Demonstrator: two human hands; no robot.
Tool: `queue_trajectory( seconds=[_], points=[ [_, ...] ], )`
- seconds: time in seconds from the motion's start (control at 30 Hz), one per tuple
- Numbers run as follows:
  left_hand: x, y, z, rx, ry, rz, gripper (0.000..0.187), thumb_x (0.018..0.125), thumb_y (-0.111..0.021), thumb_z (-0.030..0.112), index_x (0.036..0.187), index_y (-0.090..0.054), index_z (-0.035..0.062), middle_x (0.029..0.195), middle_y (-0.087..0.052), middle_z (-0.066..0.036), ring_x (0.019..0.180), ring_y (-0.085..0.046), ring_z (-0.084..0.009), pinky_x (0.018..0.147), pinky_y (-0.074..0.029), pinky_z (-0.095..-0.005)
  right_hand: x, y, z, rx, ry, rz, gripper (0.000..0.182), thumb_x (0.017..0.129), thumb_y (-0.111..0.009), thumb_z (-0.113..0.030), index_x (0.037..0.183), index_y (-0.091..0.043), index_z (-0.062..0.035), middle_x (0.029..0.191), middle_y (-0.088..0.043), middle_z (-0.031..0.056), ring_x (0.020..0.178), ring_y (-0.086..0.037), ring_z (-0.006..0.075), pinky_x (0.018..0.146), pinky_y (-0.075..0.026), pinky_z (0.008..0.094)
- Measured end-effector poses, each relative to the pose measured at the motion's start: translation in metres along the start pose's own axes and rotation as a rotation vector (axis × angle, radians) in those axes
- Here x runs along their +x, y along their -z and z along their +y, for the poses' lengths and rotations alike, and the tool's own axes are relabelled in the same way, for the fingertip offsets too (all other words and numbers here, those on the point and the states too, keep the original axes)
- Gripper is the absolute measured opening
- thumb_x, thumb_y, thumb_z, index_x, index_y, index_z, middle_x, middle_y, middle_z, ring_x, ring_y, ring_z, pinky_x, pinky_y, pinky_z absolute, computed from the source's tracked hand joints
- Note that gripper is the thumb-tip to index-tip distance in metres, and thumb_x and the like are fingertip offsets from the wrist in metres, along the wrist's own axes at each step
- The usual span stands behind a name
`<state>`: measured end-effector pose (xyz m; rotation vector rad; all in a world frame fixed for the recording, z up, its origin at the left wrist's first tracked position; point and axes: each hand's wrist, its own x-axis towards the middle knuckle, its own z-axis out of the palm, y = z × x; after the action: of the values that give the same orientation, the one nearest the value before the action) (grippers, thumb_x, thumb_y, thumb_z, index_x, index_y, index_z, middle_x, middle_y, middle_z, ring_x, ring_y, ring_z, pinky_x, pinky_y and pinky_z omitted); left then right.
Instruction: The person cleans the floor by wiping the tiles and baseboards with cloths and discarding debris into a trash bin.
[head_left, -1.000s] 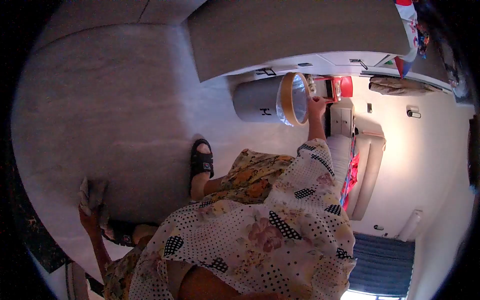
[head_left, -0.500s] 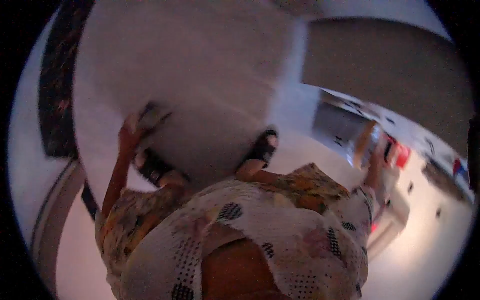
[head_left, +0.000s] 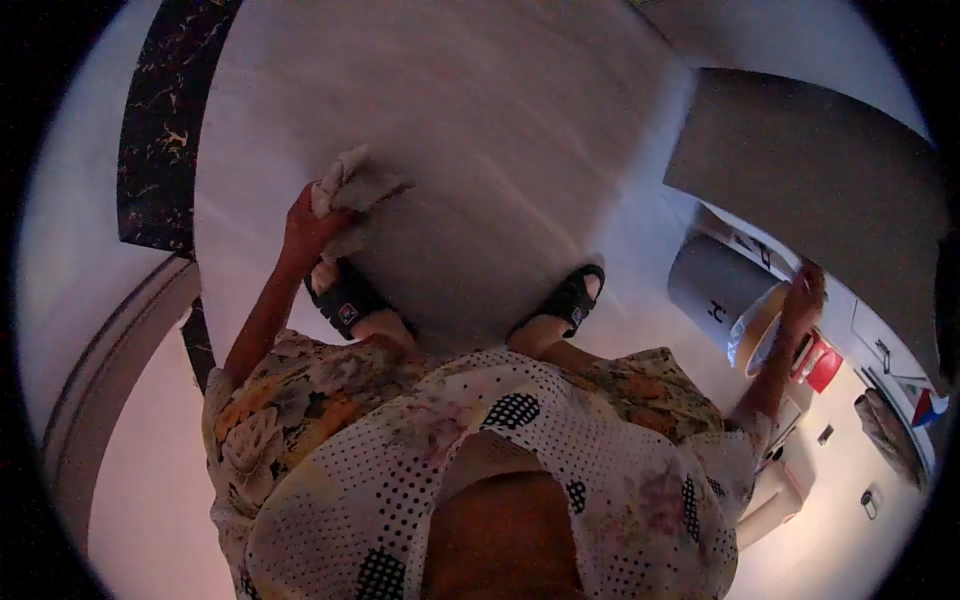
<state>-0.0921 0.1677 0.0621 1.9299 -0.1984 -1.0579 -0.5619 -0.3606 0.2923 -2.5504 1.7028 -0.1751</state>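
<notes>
My left hand is closed around a crumpled light-coloured cloth, held out low over the floor at left. Folds of the cloth hang past the fingers. On the other side, my right hand is out at arm's length with nothing visible in it, its fingers loosely extended. In this view it overlaps the rim of a round bin with a clear liner, near the edge of a dark counter. A red object shows just beyond my right wrist.
Pale smooth floor stretches ahead of my black sandals. A black marbled strip runs along the left wall, with a door frame below it. White drawers and a grey container stand at right.
The view has turned slightly and become sharper. The left hand with the cloth now appears farther up and right; the right hand appears farther right, over the bin's rim.
</notes>
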Motion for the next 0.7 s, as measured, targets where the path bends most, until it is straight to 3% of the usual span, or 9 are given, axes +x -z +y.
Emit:
queue_trajectory(
  seconds=[0.03, 0.07, 0.1, 0.23, 0.27, 0.33, 0.4, 0.6, 0.7],
  points=[
    [0.001, -0.003, 0.001, 0.011, -0.018, -0.018, 0.052, 0.069, -0.072, 0.022, 0.114, -0.053, 0.0033, 0.104, -0.062, -0.013, 0.095, -0.059, -0.0231, 0.084, -0.046, -0.0354, -0.013, -0.011, -0.082, 0.033, 0.103, -0.066, 0.031, 0.091, -0.050, -0.017, 0.120, -0.055, -0.0053, 0.108, -0.061, 0.0101, 0.101, -0.057, 0.0209, 0.088, -0.043, 0.0312],
    [0.002, -0.003, 0.000, 0.025, -0.037, -0.027, 0.052, 0.069, -0.072, 0.022, 0.114, -0.053, 0.0033, 0.104, -0.062, -0.013, 0.096, -0.059, -0.0230, 0.084, -0.046, -0.0353, -0.003, -0.054, -0.071, -0.165, 0.260, -0.195, 0.029, 0.090, -0.051, -0.016, 0.118, -0.056, -0.0073, 0.107, -0.061, 0.0089, 0.100, -0.056, 0.0178, 0.087, -0.044, 0.0311],
    [0.003, -0.003, -0.001, 0.040, -0.053, -0.032, 0.052, 0.069, -0.072, 0.022, 0.114, -0.053, 0.0034, 0.104, -0.062, -0.012, 0.096, -0.059, -0.0228, 0.084, -0.046, -0.0352, -0.029, -0.067, -0.155, 0.118, 0.121, -0.351, 0.023, 0.089, -0.056, -0.022, 0.104, -0.061, -0.0059, 0.103, -0.062, 0.0082, 0.092, -0.060, 0.0202, 0.081, -0.046, 0.0306],
    [0.002, -0.010, -0.005, 0.108, -0.049, -0.045, 0.054, 0.070, -0.073, 0.022, 0.116, -0.052, 0.0039, 0.105, -0.062, -0.011, 0.097, -0.058, -0.0206, 0.085, -0.046, -0.0351, -0.099, -0.144, -0.276, 0.459, 0.518, -0.901, 0.032, 0.080, -0.064, -0.006, 0.111, -0.057, -0.0049, 0.109, -0.060, 0.0103, 0.093, -0.061, 0.0191, 0.078, -0.052, 0.0298],
    [-0.006, -0.010, 0.016, 0.109, -0.016, -0.060, 0.054, 0.070, -0.073, 0.022, 0.117, -0.052, 0.0040, 0.105, -0.061, -0.011, 0.098, -0.058, -0.0204, 0.086, -0.046, -0.0351, -0.111, -0.171, -0.295, 0.514, 0.645, -0.976, 0.041, 0.079, -0.066, -0.009, 0.118, -0.054, -0.0060, 0.115, -0.057, 0.0128, 0.100, -0.059, 0.0217, 0.081, -0.051, 0.0316],
    [-0.015, -0.010, 0.027, 0.086, 0.019, -0.098, 0.055, 0.071, -0.073, 0.021, 0.118, -0.051, 0.0041, 0.106, -0.061, -0.011, 0.098, -0.057, -0.0202, 0.086, -0.045, -0.0351, -0.144, -0.217, -0.340, 0.658, 0.749, -0.827, 0.050, 0.078, -0.069, -0.015, 0.124, -0.050, -0.0070, 0.119, -0.055, 0.0139, 0.104, -0.057, 0.0234, 0.084, -0.050, 0.0337],
    [-0.018, -0.010, 0.019, 0.045, 0.021, -0.143, 0.055, 0.071, -0.073, 0.019, 0.119, -0.050, 0.0043, 0.107, -0.061, -0.011, 0.098, -0.057, -0.0203, 0.087, -0.045, -0.0350, -0.175, -0.242, -0.390, 0.803, 0.664, -0.784, 0.054, 0.077, -0.067, -0.017, 0.127, -0.048, -0.0088, 0.121, -0.054, 0.0128, 0.106, -0.056, 0.0230, 0.086, -0.048, 0.0340],
    [-0.026, -0.004, 0.020, -0.028, -0.014, -0.264, 0.050, 0.075, -0.071, 0.015, 0.119, -0.051, 0.0040, 0.106, -0.060, -0.008, 0.095, -0.056, -0.0178, 0.085, -0.046, -0.0334, -0.180, -0.260, -0.426, 0.902, 0.135, -1.331, 0.035, 0.079, -0.059, -0.013, 0.114, -0.059, -0.0065, 0.105, -0.063, 0.0095, 0.097, -0.057, 0.0189, 0.084, -0.046, 0.0313],
    [-0.024, -0.001, 0.025, -0.124, 0.183, -0.194, 0.046, 0.077, -0.069, 0.015, 0.118, -0.052, 0.0034, 0.103, -0.060, -0.006, 0.093, -0.056, -0.0160, 0.084, -0.047, -0.0328, -0.139, -0.259, -0.377, 0.971, 0.261, -1.020, 0.022, 0.080, -0.058, -0.013, 0.101, -0.064, -0.0047, 0.096, -0.065, 0.0074, 0.088, -0.058, 0.0168, 0.076, -0.048, 0.0289]
  ],
)
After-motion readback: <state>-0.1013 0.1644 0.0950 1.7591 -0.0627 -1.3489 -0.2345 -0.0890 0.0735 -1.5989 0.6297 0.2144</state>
